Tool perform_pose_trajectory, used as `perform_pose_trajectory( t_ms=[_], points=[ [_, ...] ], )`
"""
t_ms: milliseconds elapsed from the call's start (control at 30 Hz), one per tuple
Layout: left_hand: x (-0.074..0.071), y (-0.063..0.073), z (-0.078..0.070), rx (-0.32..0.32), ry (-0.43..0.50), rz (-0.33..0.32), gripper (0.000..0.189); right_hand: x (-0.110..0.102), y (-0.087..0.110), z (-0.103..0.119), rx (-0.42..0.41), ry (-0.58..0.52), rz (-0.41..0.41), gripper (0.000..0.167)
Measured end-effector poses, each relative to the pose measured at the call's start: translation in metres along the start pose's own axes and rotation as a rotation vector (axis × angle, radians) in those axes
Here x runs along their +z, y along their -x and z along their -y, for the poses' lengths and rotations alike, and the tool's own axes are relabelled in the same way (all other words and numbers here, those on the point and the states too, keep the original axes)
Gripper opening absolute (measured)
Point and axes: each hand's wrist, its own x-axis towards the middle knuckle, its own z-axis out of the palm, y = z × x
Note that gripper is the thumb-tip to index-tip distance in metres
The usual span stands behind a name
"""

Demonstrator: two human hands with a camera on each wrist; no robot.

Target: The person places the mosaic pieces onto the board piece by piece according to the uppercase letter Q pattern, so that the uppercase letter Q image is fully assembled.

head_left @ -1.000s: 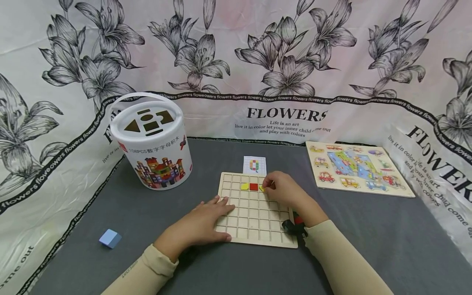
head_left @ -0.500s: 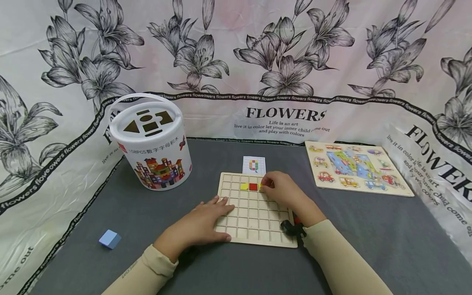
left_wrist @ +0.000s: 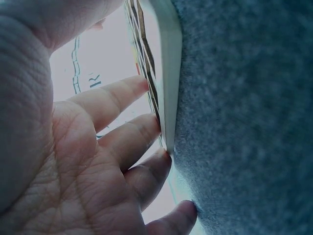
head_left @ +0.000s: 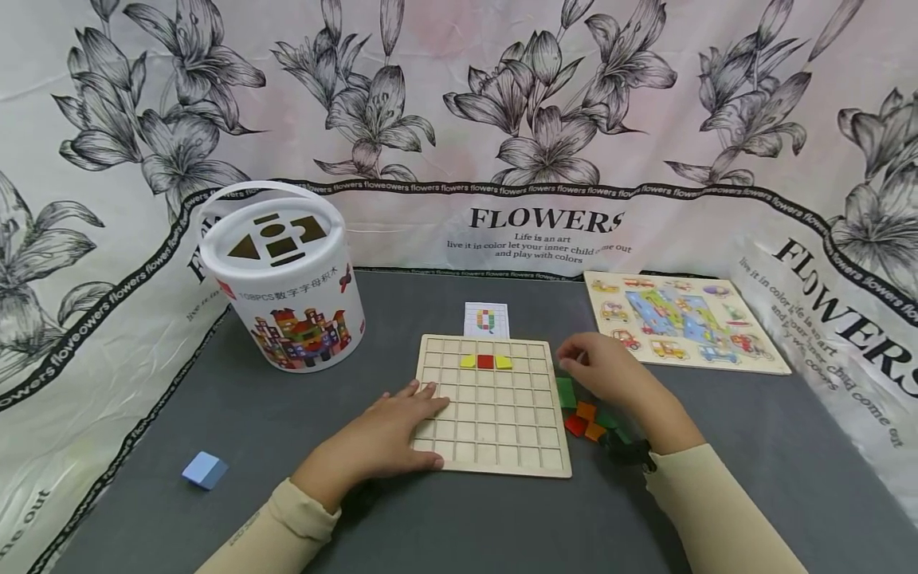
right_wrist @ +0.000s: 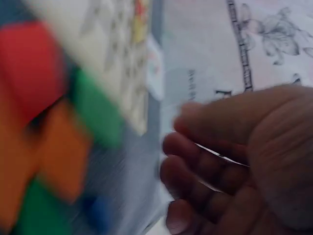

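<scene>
Centrally, a pale wooden grid board (head_left: 495,406) lies flat on a dark grey tabletop (head_left: 402,534), seen from above by a person whose two hands are well apart. The left hand (head_left: 383,430) rests on the board's left side, its fingers spread and fairly straight; the left wrist view shows fingertips against the board's edge. The right hand (head_left: 617,371) is just beyond the board's right edge, near its far corner, with fingers loosely bent, thumb close to the forefinger, and nothing visible in its grasp. In the second row from the far edge, three pieces sit side by side: a yellow left tile (head_left: 468,362), a red tile (head_left: 485,362) and a yellow right tile (head_left: 504,363). Just beside the board on the right, partly under the right forearm from this angle, is a small cluster: a green block (head_left: 566,393), a far orange block (head_left: 586,410), a red block (head_left: 575,426), a near orange block (head_left: 594,431) and more green, blurred in the right wrist view. At the board's far edge lies a white card (head_left: 486,320) printed with a small coloured pattern. Farther left stands a white lidded bucket (head_left: 308,291); near left, a light blue block (head_left: 204,470) lies by itself. At far right is a vehicle picture puzzle (head_left: 763,363). Behind everything hangs white cloth (head_left: 402,231) printed with lilies and the word "FLOWERS".
</scene>
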Motion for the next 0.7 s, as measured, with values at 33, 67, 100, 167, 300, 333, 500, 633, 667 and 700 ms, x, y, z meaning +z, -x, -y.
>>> perform_pose_trajectory(
  t_ms=[33,67,100,167,300,333,500,633,667,700],
  points=[
    [0.0,0.0,0.0,-0.001,-0.004,0.0,0.083,0.001,0.003,-0.004,-0.002,0.013,0.031,0.022],
    [-0.001,0.0,0.001,-0.001,-0.006,-0.001,0.083,0.003,0.006,-0.008,-0.004,0.02,0.056,0.024],
    [-0.001,0.0,0.001,-0.001,-0.006,-0.002,0.083,0.005,0.009,-0.011,-0.011,0.029,0.073,0.025],
    [-0.001,0.0,0.002,0.001,-0.005,-0.004,0.083,0.008,0.012,-0.016,-0.029,0.037,0.08,0.028],
    [-0.001,0.0,0.002,0.0,-0.002,-0.003,0.083,0.013,0.014,-0.02,-0.026,0.026,0.061,0.026],
    [-0.001,0.0,0.002,-0.001,-0.002,-0.001,0.083,0.014,0.014,-0.021,-0.021,0.022,0.061,0.025],
    [-0.001,0.0,0.001,-0.002,-0.002,0.003,0.084,0.017,0.014,-0.021,0.015,0.012,0.067,0.022],
    [-0.001,0.0,0.001,-0.005,-0.007,0.004,0.083,0.019,0.014,-0.019,0.033,-0.004,0.052,0.018],
    [-0.001,0.0,0.001,-0.006,-0.007,0.004,0.083,0.019,0.013,-0.019,0.039,-0.008,0.046,0.016],
    [-0.001,-0.001,0.001,-0.006,-0.008,0.004,0.083,0.019,0.013,-0.019,0.043,-0.012,0.041,0.015]
  ],
)
